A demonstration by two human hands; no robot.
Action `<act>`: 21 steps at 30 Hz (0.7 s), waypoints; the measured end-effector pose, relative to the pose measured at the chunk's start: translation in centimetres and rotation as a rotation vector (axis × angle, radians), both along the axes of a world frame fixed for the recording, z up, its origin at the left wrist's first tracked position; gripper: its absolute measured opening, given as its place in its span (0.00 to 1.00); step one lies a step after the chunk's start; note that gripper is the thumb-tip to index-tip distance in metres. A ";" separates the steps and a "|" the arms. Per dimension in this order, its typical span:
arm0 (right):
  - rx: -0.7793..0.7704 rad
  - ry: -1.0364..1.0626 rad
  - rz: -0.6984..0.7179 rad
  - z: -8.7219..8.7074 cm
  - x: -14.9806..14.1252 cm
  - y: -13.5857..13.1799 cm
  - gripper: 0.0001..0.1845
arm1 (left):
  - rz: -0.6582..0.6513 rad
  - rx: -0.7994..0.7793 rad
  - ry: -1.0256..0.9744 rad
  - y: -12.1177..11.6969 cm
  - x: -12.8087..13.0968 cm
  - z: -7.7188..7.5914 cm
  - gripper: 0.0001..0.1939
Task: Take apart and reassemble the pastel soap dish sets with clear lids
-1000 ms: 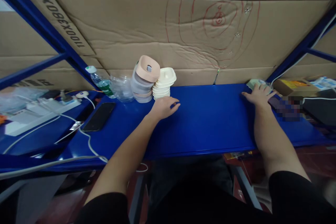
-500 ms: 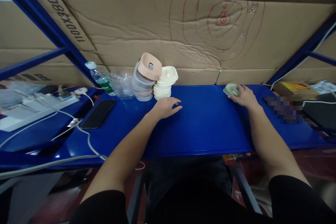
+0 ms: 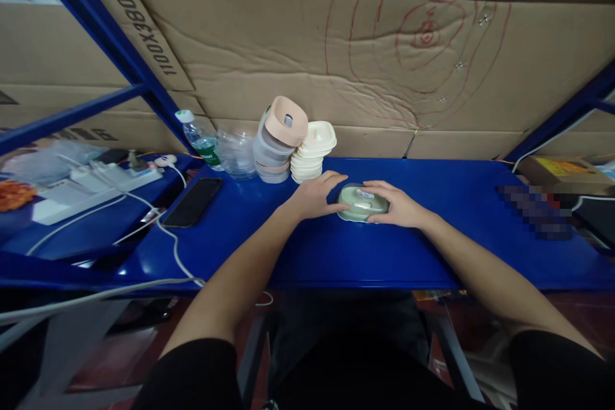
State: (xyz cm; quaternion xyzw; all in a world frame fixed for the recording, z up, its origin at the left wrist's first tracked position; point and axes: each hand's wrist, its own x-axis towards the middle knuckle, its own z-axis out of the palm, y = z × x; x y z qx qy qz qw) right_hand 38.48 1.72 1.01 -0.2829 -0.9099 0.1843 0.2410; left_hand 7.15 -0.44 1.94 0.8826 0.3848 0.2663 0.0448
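A pale green soap-dish-like container (image 3: 364, 205) with a clear domed top and a wavy rim is at the middle of the blue table (image 3: 307, 256). My right hand (image 3: 398, 205) grips its right side, thumb at the near edge and fingers over the far side. At its left end is my left hand (image 3: 314, 195), fingers apart and thumb reaching to the rim; whether the thumb presses on it I cannot tell. Just behind my left hand stands a stack of cream lidded boxes (image 3: 310, 157).
Left of the cream stack are a pile of clear and peach containers (image 3: 273, 157), clear plastic bowls (image 3: 237, 157) and a water bottle (image 3: 204, 144). A black phone (image 3: 193, 202) and white cable (image 3: 177, 250) lie farther left. Cardboard (image 3: 269, 38) walls the back.
My right hand has brought the green container from the right rear of the table to the middle. My left hand has shifted slightly right, to the container's left end. The view has turned slightly left.
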 end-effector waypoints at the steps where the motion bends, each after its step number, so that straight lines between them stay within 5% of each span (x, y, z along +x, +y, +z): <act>1: 0.010 0.028 0.009 -0.1 -0.4 -0.2 0.43 | -0.017 0.016 -0.006 0.0 0.1 0.0 0.40; 9: 0.083 0.400 -0.089 1.1 -0.8 -1.1 0.34 | -0.120 0.294 -0.059 -0.5 0.7 0.8 0.27; 14: -0.196 0.681 -0.235 3.0 -2.7 -1.9 0.41 | -0.045 0.452 -0.128 -1.2 0.9 1.5 0.25; 21: -0.518 0.662 -0.280 5.0 -6.5 -3.0 0.48 | -0.038 0.395 -0.465 -2.7 0.5 2.8 0.25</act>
